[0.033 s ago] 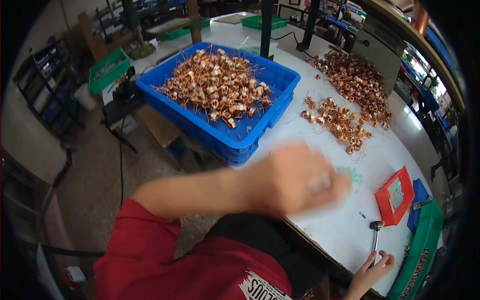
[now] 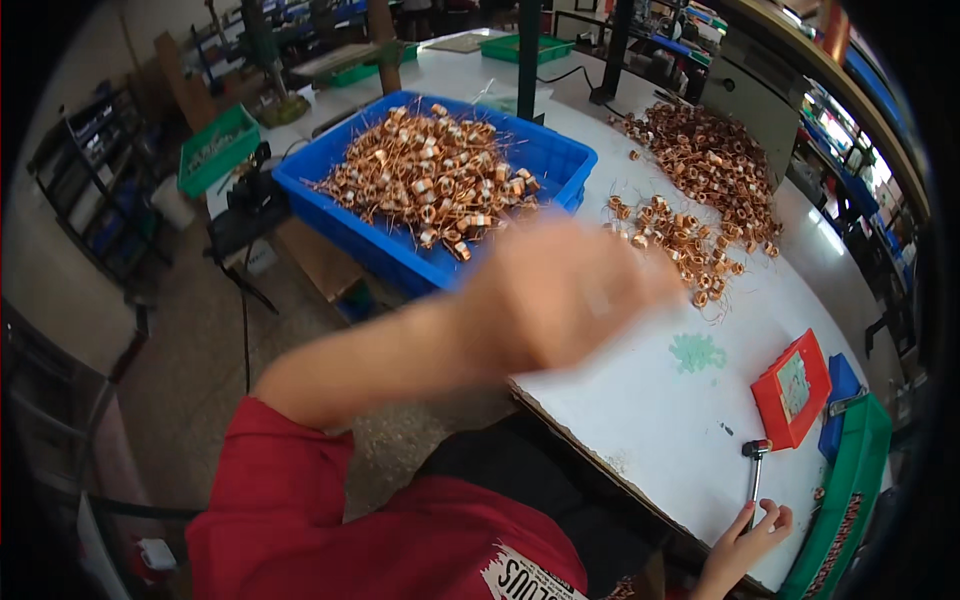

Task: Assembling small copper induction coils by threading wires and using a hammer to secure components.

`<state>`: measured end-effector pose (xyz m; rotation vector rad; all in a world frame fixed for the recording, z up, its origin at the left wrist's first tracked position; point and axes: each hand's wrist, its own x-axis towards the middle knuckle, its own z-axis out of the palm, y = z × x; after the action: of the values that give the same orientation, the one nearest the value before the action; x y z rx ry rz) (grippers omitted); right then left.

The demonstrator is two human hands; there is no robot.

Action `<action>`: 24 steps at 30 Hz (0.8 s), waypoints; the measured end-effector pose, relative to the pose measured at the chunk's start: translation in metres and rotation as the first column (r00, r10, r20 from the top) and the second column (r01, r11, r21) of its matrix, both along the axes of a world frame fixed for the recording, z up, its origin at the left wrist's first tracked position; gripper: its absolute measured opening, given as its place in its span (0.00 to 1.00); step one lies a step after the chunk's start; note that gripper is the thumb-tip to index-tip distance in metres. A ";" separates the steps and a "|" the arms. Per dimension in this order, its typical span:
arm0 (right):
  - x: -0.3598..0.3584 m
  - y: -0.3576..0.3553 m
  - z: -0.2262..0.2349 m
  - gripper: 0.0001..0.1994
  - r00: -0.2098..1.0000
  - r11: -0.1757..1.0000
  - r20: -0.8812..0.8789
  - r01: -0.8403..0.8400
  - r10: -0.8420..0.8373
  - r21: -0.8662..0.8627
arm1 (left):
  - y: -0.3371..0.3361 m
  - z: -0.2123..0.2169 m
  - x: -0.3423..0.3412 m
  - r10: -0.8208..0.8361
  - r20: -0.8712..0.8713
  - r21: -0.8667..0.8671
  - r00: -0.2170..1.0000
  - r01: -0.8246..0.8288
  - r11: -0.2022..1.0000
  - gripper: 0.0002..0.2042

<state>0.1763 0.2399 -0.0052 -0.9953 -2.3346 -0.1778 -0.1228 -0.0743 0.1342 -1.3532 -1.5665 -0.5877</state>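
Note:
My left hand is raised over the white table, smeared by motion. Its fingers look curled in, with a pale blur among them that I cannot make out. Behind it stands a blue plastic crate heaped with copper wire coils; the hand covers the crate's near corner. Down at the right, my right hand has its fingers around the handle of a small hammer. The hammer's dark head, with a reddish end, lies on the table pointing away from me.
More copper coils are piled at the table's far right. A red bin, a blue bin and a long green tray with a row of coils line the right side. A pale green patch marks the tabletop.
My left hand has moved up and slightly left, from over the tabletop toward the crate's near corner. My right hand and the hammer stay almost where they were.

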 end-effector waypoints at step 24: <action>-0.011 -0.052 0.024 0.07 0.995 0.917 -0.010 -0.096 0.100 -0.388 | 0.117 -0.063 -0.150 0.743 0.236 -0.827 0.626 -0.273 0.492 0.06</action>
<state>0.1656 0.1874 0.0193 -1.0545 -2.4760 0.3359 -0.2726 0.0427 0.0712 -1.1072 -2.8284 0.1283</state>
